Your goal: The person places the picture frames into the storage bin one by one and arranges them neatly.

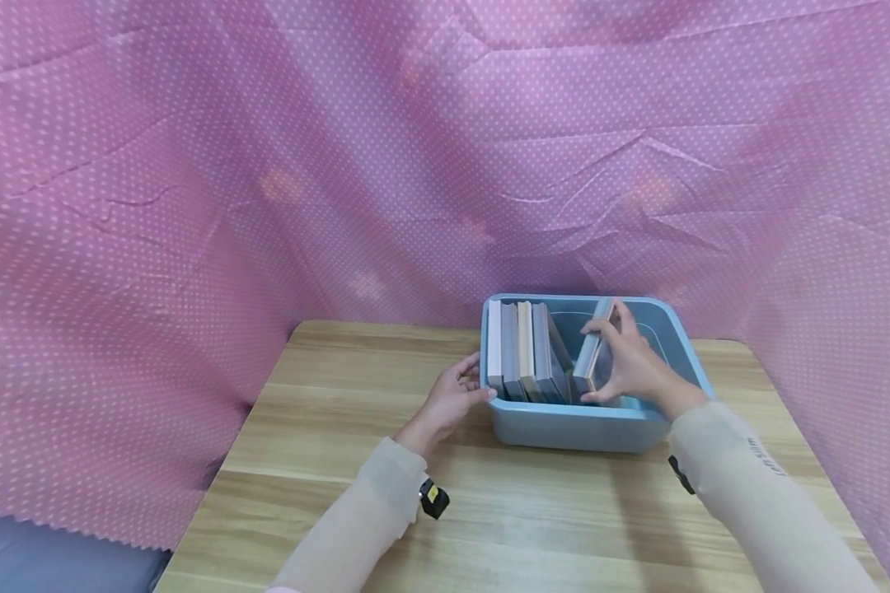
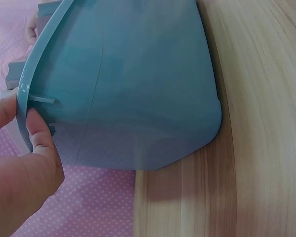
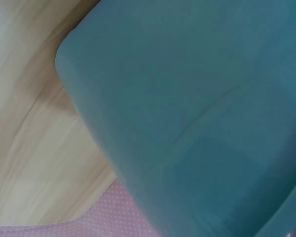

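Note:
A blue plastic bin (image 1: 571, 430) stands on the table, with several upright books (image 1: 495, 346) packed along its left side. My left hand (image 1: 447, 405) pinches the rim at the bin's left side; the left wrist view shows thumb and finger on either side of that rim (image 2: 23, 91). Inside the bin, my right hand (image 1: 638, 366) grips a grey-blue book (image 1: 592, 350) from above, thumb at its near end and fingers at the far end. This book tilts slightly, apart from the row. The right wrist view shows mostly the bin's outer wall (image 3: 177, 98), with the right hand out of sight.
The wooden table (image 1: 304, 436) extends left of and in front of the bin. Pink dotted cloth (image 1: 386, 165) hangs behind and at both sides, close to the bin's back. One thin dark book (image 1: 559, 342) leans at the row's right end.

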{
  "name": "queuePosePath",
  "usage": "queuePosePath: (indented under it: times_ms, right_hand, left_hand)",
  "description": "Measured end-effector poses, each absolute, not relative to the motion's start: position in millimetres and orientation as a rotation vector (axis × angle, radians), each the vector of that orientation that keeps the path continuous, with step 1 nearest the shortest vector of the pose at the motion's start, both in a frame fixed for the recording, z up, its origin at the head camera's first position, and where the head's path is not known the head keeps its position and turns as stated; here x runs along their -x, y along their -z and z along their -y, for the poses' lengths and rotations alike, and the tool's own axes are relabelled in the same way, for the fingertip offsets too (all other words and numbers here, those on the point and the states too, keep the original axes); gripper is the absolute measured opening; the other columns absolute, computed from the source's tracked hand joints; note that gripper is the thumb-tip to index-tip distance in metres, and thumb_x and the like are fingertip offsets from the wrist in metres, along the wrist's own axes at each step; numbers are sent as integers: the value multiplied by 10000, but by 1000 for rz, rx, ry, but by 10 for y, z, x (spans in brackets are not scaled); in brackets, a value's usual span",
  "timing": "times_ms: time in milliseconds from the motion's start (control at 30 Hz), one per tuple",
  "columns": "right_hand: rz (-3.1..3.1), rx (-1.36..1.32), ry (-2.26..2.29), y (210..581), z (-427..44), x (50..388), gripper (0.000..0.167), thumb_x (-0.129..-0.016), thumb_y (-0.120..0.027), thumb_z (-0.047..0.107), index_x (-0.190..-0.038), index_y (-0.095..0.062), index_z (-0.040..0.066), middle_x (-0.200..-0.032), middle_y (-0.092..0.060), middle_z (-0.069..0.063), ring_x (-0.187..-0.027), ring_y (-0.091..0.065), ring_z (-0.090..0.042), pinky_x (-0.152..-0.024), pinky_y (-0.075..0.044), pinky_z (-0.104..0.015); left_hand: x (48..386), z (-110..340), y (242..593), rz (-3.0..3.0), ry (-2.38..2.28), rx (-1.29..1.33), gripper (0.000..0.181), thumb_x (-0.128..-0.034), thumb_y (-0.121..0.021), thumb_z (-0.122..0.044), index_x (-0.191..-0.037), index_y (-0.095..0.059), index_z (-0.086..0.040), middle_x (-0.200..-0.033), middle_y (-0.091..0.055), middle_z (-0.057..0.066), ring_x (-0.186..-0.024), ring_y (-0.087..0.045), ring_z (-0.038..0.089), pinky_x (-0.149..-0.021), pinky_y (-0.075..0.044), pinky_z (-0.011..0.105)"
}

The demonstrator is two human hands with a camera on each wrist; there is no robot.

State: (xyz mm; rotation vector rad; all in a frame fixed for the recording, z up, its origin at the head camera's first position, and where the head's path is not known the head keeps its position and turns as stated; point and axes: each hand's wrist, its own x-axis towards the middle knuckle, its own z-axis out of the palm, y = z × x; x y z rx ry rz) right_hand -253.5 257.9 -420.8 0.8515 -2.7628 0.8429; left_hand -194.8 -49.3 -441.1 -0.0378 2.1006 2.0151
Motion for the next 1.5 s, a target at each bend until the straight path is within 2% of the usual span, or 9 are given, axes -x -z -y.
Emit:
queuePosePath:
  times_ms: [100,200,333,800,900,1033,1133,1300,1500]
  right_hand:
    - [2796,-877,-862,4223,-2547,2530,976,-451,-958,338,-1242,-412,169,-1481,-53,-267,-1155,-392,-500,-798,-442,-680]
    - [2844,-912,-876,4224,-2520,2533,956,-477,-954,293,-1244,-398,163,-1500,-4,-292,-1229,-330,-544,-829,-448,-673]
    - [2878,-944,-875,4218,-2493,2554,945,-489,-952,296,-1237,-391,159,-1512,35,-293,-1310,-201,-553,-881,-432,-651]
    - [2964,-1028,-856,4168,-2322,2607,904,-523,-940,321,-1235,-398,194,-1540,76,-252,-1346,-140,-524,-859,-472,-610]
    - [2980,-1019,-869,4170,-2308,2607,905,-526,-939,322,-1244,-400,205,-1545,86,-238,-1337,-171,-527,-849,-481,-600]
    - [2988,-1012,-886,4174,-2301,2601,921,-520,-937,355,-1260,-404,227,-1552,79,-217,-1269,-302,-542,-841,-471,-626]
    - [2986,-1006,-868,4185,-2300,2602,937,-508,-933,395,-1270,-410,240,-1558,64,-199,-1263,-315,-534,-900,-381,-695]
    - [2959,-1017,-797,4219,-2297,2614,960,-487,-928,442,-1277,-423,234,-1555,36,-206,-1358,-197,-460,-1011,-135,-710]
    - [2878,-1069,-834,4269,-2275,2613,980,-485,-935,418,-1278,-406,196,-1544,-75,-213,-1345,-248,-433,-1011,-187,-666]
  left_hand:
    - [1943,499,4399,-2098,-2011,33,673,-837,-689,4,-1438,-408,-106,-1289,-467,131,-1103,-548,263,-895,-508,292]
    - [1947,508,4393,-2092,-2004,35,671,-841,-686,5,-1440,-402,-99,-1294,-466,135,-1107,-543,267,-897,-507,294]
    - [1956,520,4383,-2089,-1992,32,676,-842,-675,24,-1445,-380,-64,-1300,-459,162,-1122,-532,299,-899,-508,306]
    - [1898,504,4351,-2119,-1988,31,669,-840,-696,-19,-1438,-414,-126,-1282,-473,119,-1101,-546,261,-896,-508,293]
    - [1892,501,4340,-2121,-1983,38,673,-839,-699,-21,-1439,-414,-133,-1283,-472,118,-1109,-541,272,-895,-508,292]
    - [1878,504,4330,-2119,-1993,32,686,-833,-697,-2,-1442,-404,-118,-1285,-469,128,-1118,-535,301,-895,-510,305]
    - [1875,508,4338,-2109,-2002,32,691,-830,-695,8,-1444,-400,-111,-1287,-466,133,-1121,-532,309,-895,-510,310]
    - [1876,508,4342,-2107,-1990,48,683,-832,-696,-2,-1439,-410,-123,-1279,-472,125,-1116,-535,290,-890,-509,290]
    - [1822,512,4257,-2112,-1987,44,677,-831,-690,13,-1437,-404,-87,-1274,-477,138,-1115,-531,306,-890,-510,295]
